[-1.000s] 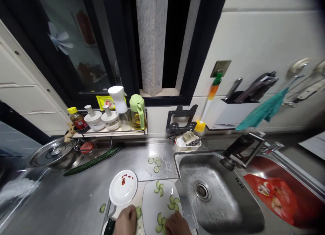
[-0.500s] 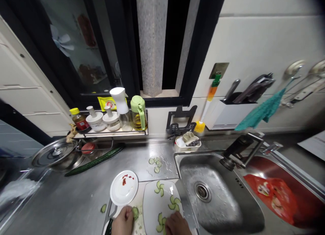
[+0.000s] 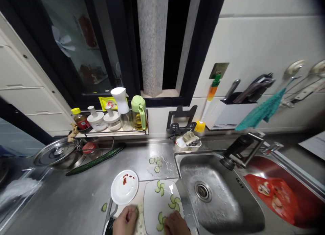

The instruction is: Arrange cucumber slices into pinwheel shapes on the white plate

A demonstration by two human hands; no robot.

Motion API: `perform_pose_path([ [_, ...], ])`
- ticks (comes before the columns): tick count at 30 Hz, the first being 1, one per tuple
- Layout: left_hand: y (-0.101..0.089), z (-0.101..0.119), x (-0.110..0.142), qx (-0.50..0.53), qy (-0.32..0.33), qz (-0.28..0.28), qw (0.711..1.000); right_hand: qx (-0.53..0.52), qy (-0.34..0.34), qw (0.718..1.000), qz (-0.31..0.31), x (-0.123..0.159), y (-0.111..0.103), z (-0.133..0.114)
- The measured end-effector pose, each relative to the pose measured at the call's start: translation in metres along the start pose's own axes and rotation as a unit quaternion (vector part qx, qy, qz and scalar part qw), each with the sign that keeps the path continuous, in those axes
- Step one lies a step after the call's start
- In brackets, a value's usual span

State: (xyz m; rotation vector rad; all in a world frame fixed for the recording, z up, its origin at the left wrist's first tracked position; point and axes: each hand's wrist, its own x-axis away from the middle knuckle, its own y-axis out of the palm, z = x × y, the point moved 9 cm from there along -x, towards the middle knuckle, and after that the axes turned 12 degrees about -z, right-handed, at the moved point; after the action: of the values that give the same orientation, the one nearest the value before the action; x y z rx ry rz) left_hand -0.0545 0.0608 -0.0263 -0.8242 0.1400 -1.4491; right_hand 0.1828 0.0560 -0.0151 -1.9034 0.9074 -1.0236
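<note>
My left hand is closed over the cutting board, its fingers pinched on cucumber slices whose green edge shows beside the fingertips. My right hand is at the lower part of a white square plate. Its fingers are bunched on a thin cucumber piece, mostly hidden, beside a pinwheel of cut cucumber. Two more cucumber pinwheels lie on the plate, one at the top and one on the right. A dark green cucumber end shows left of my left hand.
A round white plate holds red bits. Cucumber slices lie on the wet counter, and one piece at left. A whole cucumber rests near the lidded pot. The sink is on the right.
My left fingers have closed further over the cucumber slices, which are now mostly covered. My right hand stays almost in place at the lower pinwheel.
</note>
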Motion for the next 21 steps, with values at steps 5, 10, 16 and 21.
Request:
perform_pose_path([
  [5, 0.021, 0.027, 0.004, 0.156, 0.053, -0.100, 0.981, -0.196, -0.012, 0.980, 0.030, -0.008, -0.017, -0.007],
  [10, 0.052, 0.054, 0.014, 0.269, 0.048, -0.243, 0.931, -0.528, 0.049, 0.843, -0.089, -0.026, 0.002, -0.013],
  [16, 0.065, 0.052, 0.020, 0.329, 0.000, -0.289, 0.899, -0.623, 0.120, 0.765, -0.109, -0.027, 0.011, -0.010],
  [21, 0.080, 0.036, 0.025, 0.392, -0.066, -0.293, 0.870, -0.611, 0.083, 0.782, -0.087, -0.030, -0.002, -0.012],
])
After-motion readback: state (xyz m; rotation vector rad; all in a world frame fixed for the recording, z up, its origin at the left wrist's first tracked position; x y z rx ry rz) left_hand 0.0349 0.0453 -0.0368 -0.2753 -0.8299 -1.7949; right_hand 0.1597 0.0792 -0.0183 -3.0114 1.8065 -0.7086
